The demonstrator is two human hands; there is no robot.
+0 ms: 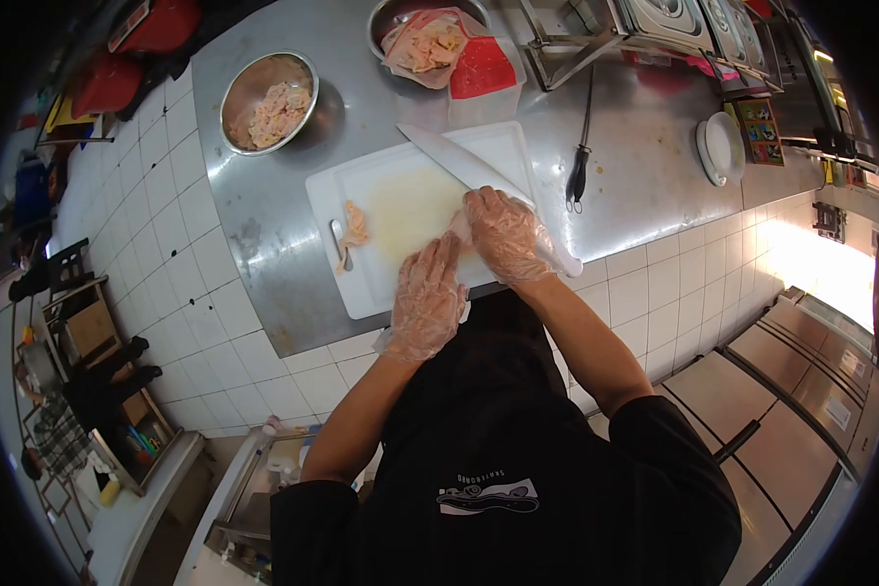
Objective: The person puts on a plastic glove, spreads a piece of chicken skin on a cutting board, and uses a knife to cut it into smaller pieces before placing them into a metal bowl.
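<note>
White board [369, 291], frame centre: left hand [428, 298] and right hand [505, 236] meet at meat [460, 228]; grips I cannot tell. Better keep both clear of knife [451, 157].

The steel table [654, 146] bears a cutting board [366, 291] and metal bowls [252, 84].

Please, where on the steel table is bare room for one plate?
Bare steel shows between the black-handled tool and the white dishes, and left of the cutting board. Crowded: the board's right half, with knife and right hand.
</note>
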